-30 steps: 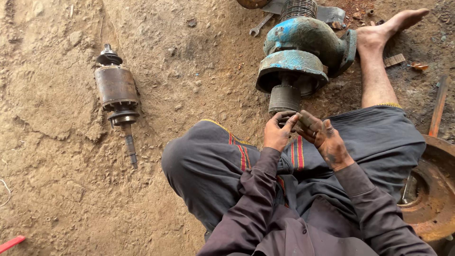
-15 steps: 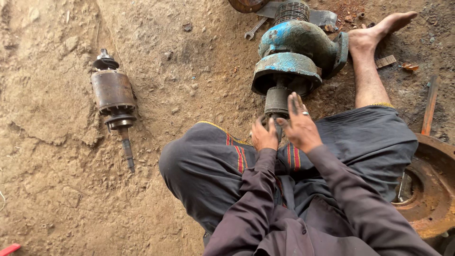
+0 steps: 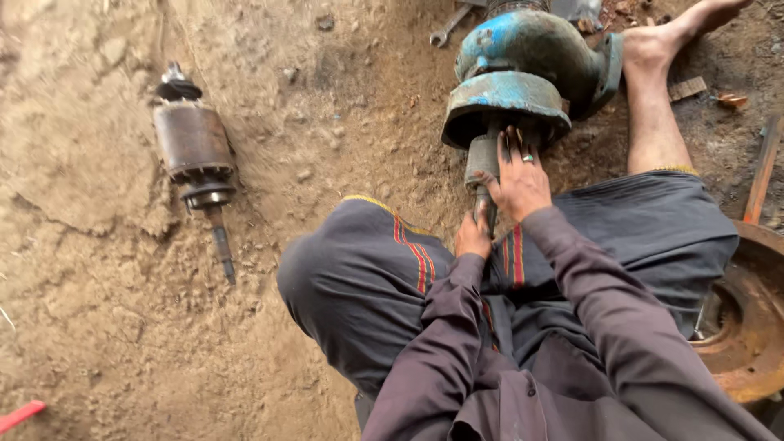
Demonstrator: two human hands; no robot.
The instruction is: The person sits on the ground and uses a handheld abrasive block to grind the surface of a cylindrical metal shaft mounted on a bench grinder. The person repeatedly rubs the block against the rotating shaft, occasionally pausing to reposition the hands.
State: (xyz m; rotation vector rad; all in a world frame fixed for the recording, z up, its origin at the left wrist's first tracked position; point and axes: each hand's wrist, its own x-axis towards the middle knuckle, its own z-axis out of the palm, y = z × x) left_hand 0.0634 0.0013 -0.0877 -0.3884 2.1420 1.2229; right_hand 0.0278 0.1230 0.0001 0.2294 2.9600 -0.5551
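While right hand [image 3: 518, 175] presses pump [image 3: 523, 69], left hand [image 3: 472, 237] grips shaft [image 3: 482, 175]

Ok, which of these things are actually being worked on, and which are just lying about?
In hand:
blue-painted cast metal pump housing
its grey steel shaft
right hand on the shaft
left hand at the shaft's end

Lying about:
rusty brown motor rotor
steel spanner
rusted round metal disc
red strip

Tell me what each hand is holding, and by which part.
Left hand grips the shaft sticking out of the blue pump. Right hand presses on the pump's grey hub, fingers reaching under the flange.
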